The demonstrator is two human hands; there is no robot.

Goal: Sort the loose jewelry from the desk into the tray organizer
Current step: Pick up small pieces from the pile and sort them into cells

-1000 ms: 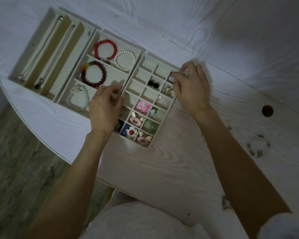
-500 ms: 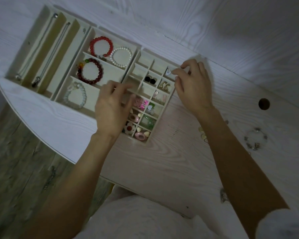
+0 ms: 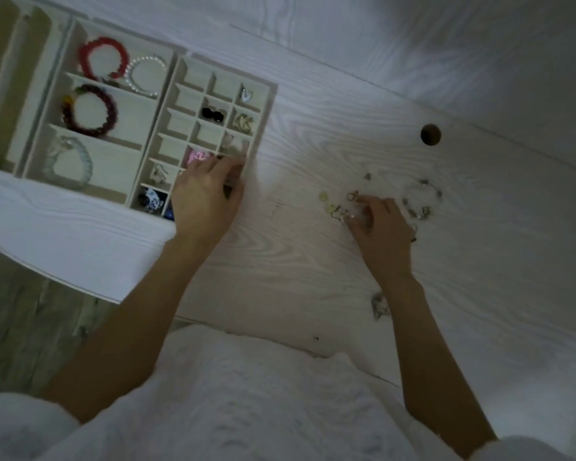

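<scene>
Left hand (image 3: 207, 197) rests curled on the tray (image 3: 266, 104); right hand (image 3: 381, 224) pinches blurred jewelry (image 3: 346, 214); left grip unclear.

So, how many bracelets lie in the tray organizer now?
4: red bracelet and pearl bracelet share the top compartment, dark beaded bracelet below, pale bracelet lowest. Others may be hidden out of frame.

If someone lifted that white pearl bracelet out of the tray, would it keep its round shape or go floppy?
The pearl bracelet is probably floppy: it looks like separate round beads on a string, so it would likely sag into a droop. The beads look smooth, so perhaps slippery. It seems light, lying flat beside the red bracelet.
</scene>
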